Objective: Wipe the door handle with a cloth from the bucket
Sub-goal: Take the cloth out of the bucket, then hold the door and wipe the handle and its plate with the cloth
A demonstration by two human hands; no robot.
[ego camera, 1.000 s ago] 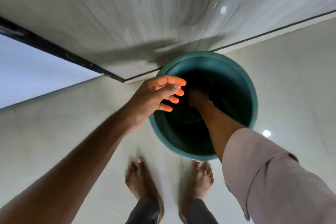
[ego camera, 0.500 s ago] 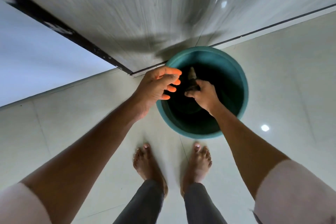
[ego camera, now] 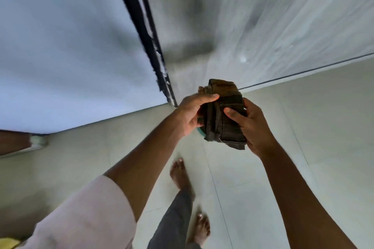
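A dark brown folded cloth point(ego camera: 224, 113) is held up in front of me between both hands. My left hand point(ego camera: 191, 114) grips its left side, thumb over the top edge. My right hand point(ego camera: 252, 127) holds its right side, thumb pressed on the front. Only a thin sliver of the green bucket's rim point(ego camera: 199, 130) shows below the cloth, between my hands; the rest is hidden behind them. No door handle is in view.
A grey wood-grain door point(ego camera: 253, 26) stands ahead, with a black frame strip point(ego camera: 141, 26) and a pale wall point(ego camera: 60, 46) to its left. Pale floor tiles point(ego camera: 303, 127) lie below. My bare feet point(ego camera: 180, 174) are mid-step. A brown object point(ego camera: 14, 141) sits at the left edge.
My right hand lifted the cloth out of the bucket. My left hand closed on it too. The view swung upward, and the bucket is now nearly all hidden.
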